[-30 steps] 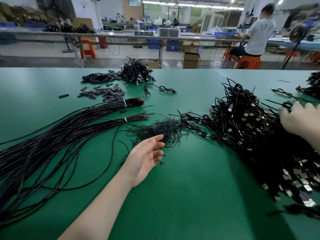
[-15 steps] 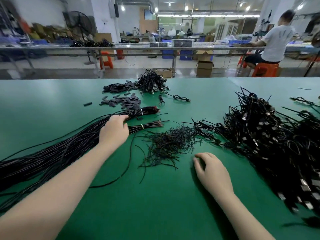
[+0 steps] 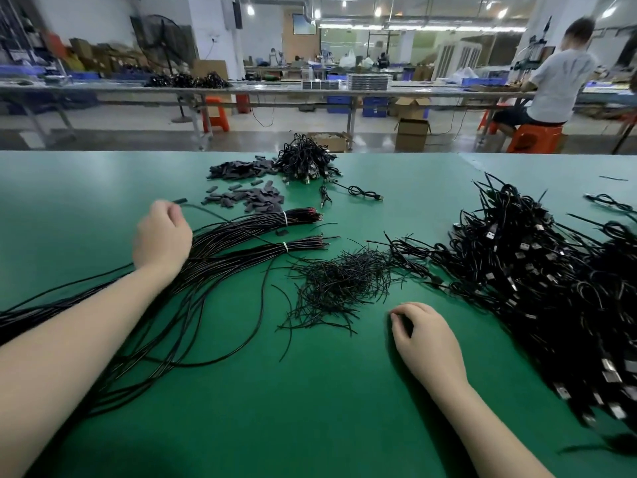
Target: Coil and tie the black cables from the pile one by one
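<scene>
Long black cables (image 3: 241, 236) lie in two tied bundles across the left of the green table (image 3: 310, 426). My left hand (image 3: 161, 236) is above the bundles with its fingers curled round a single black cable (image 3: 203, 209), lifting its end away from the pile. My right hand (image 3: 425, 339) rests on the table near the front, fingers loosely curled, holding nothing. Just beyond it lies a heap of short black twist ties (image 3: 339, 284). A big pile of coiled, tied cables with USB plugs (image 3: 537, 270) fills the right side.
Small black sleeves (image 3: 248, 198) and a smaller heap of coiled cables (image 3: 305, 160) sit at the far middle of the table. One coiled cable (image 3: 362, 192) lies alone beside them. A person (image 3: 555, 84) sits at a bench beyond the aisle.
My left hand moved left and up from the bundle, pulling one cable out by its end. My right hand stays resting on the table in front of the ties.
</scene>
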Action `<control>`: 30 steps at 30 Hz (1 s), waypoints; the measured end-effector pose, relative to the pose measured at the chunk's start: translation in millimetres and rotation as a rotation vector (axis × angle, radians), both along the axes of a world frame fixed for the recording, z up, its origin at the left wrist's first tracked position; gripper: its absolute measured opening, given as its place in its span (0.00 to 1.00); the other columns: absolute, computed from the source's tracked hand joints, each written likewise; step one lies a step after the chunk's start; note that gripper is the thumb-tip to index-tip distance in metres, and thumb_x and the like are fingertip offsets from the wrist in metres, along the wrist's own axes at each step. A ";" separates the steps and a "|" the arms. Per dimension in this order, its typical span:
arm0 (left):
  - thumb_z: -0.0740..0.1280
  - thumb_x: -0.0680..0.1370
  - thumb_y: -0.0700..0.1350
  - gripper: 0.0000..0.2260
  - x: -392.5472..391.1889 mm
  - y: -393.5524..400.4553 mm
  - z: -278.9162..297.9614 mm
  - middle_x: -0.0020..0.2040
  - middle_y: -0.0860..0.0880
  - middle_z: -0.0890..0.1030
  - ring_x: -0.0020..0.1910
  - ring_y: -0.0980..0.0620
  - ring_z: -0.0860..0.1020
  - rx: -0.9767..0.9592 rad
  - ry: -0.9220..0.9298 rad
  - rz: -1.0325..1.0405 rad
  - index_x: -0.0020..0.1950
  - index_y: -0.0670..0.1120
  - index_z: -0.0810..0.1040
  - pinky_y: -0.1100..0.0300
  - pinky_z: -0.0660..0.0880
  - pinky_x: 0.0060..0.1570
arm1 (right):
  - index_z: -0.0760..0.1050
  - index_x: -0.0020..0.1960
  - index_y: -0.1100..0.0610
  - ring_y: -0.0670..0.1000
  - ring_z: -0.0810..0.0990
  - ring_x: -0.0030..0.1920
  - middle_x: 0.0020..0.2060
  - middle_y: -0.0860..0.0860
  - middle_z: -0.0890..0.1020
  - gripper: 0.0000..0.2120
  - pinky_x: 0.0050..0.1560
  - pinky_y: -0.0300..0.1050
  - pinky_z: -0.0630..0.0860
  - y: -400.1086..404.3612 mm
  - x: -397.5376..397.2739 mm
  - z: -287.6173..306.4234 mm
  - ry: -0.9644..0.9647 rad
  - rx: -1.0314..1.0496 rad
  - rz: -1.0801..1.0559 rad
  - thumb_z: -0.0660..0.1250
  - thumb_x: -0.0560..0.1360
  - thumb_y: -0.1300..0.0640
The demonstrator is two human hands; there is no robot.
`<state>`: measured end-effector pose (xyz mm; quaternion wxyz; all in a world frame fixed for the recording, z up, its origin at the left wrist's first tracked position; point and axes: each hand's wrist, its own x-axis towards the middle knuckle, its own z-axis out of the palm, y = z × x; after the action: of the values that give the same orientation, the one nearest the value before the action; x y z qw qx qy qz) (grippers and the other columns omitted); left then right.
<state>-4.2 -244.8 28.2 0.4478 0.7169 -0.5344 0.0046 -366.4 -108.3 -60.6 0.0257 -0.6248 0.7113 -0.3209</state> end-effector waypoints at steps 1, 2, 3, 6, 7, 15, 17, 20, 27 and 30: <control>0.55 0.82 0.47 0.10 -5.1 3.7 11.4 0.44 0.47 0.75 0.41 0.45 0.71 -0.112 0.014 -0.018 0.54 0.44 0.74 0.54 0.65 0.40 | 0.82 0.51 0.56 0.52 0.79 0.51 0.50 0.49 0.83 0.07 0.47 0.44 0.74 1.2 4.0 5.3 0.033 -0.051 0.025 0.66 0.76 0.59; 0.56 0.82 0.48 0.11 -12.4 9.4 23.2 0.41 0.49 0.75 0.39 0.46 0.71 -0.213 -0.024 -0.056 0.53 0.44 0.74 0.55 0.64 0.39 | 0.82 0.52 0.57 0.55 0.80 0.51 0.50 0.52 0.83 0.08 0.49 0.47 0.76 1.4 10.5 11.6 0.066 -0.125 0.065 0.68 0.75 0.62; 0.56 0.82 0.49 0.10 -21.1 16.4 34.1 0.38 0.52 0.74 0.35 0.48 0.70 -0.298 -0.083 -0.109 0.53 0.45 0.75 0.57 0.63 0.37 | 0.82 0.54 0.58 0.55 0.81 0.50 0.51 0.53 0.83 0.10 0.51 0.50 0.77 1.7 20.4 20.2 0.076 -0.199 0.108 0.69 0.74 0.64; 0.58 0.81 0.48 0.07 -49.8 40.2 55.7 0.29 0.59 0.68 0.26 0.61 0.67 -0.435 -0.275 -0.307 0.50 0.48 0.75 0.63 0.59 0.27 | 0.71 0.70 0.51 0.43 0.80 0.41 0.65 0.47 0.73 0.22 0.50 0.38 0.76 -6.2 64.6 66.6 -0.177 -0.257 0.294 0.68 0.76 0.57; 0.59 0.81 0.47 0.07 -57.5 49.8 57.4 0.28 0.60 0.68 0.26 0.62 0.67 -0.442 -0.342 -0.379 0.50 0.49 0.75 0.64 0.61 0.26 | 0.64 0.74 0.49 0.42 0.79 0.39 0.69 0.44 0.67 0.27 0.48 0.29 0.73 -12.0 81.5 85.1 -0.276 -0.235 0.387 0.67 0.77 0.55; 0.57 0.83 0.51 0.11 -30.5 92.1 28.1 0.31 0.60 0.73 0.27 0.59 0.71 -0.201 -0.342 -0.533 0.60 0.53 0.77 0.62 0.64 0.27 | 0.81 0.53 0.57 0.37 0.73 0.30 0.40 0.46 0.81 0.10 0.31 0.28 0.69 -70.8 137.5 176.0 -0.112 -0.052 0.626 0.64 0.80 0.54; 0.54 0.82 0.55 0.13 0.1 97.6 18.8 0.29 0.53 0.74 0.26 0.55 0.71 -0.057 -0.238 -0.624 0.59 0.56 0.76 0.57 0.66 0.27 | 0.80 0.51 0.56 0.36 0.74 0.29 0.39 0.45 0.81 0.08 0.30 0.28 0.69 -75.9 129.7 182.3 -0.286 -0.129 0.576 0.64 0.80 0.54; 0.55 0.79 0.56 0.12 45.4 117.3 2.6 0.31 0.52 0.76 0.27 0.57 0.72 0.266 -0.169 -0.739 0.51 0.62 0.78 0.60 0.70 0.32 | 0.78 0.48 0.55 0.45 0.82 0.39 0.39 0.49 0.83 0.06 0.43 0.41 0.80 -79.2 113.9 179.1 -0.359 -0.072 0.549 0.65 0.79 0.54; 0.59 0.81 0.48 0.10 90.0 149.2 -13.0 0.40 0.60 0.81 0.40 0.63 0.77 0.299 -0.111 -0.578 0.50 0.59 0.78 0.63 0.72 0.42 | 0.80 0.54 0.59 0.42 0.78 0.41 0.45 0.49 0.82 0.09 0.47 0.34 0.75 -65.0 127.7 171.5 0.023 -0.079 0.664 0.64 0.79 0.56; 0.60 0.81 0.45 0.09 94.0 151.2 -11.3 0.33 0.55 0.78 0.31 0.59 0.73 0.258 -0.036 -0.587 0.48 0.57 0.78 0.61 0.71 0.37 | 0.81 0.54 0.58 0.42 0.75 0.40 0.43 0.47 0.80 0.09 0.44 0.28 0.69 -58.0 123.2 196.5 -0.110 -0.321 0.517 0.65 0.79 0.56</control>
<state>89.7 -93.6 16.9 0.3261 0.5826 -0.7224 -0.1800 -243.2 -166.4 135.9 0.0460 -0.7628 0.4667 -0.4452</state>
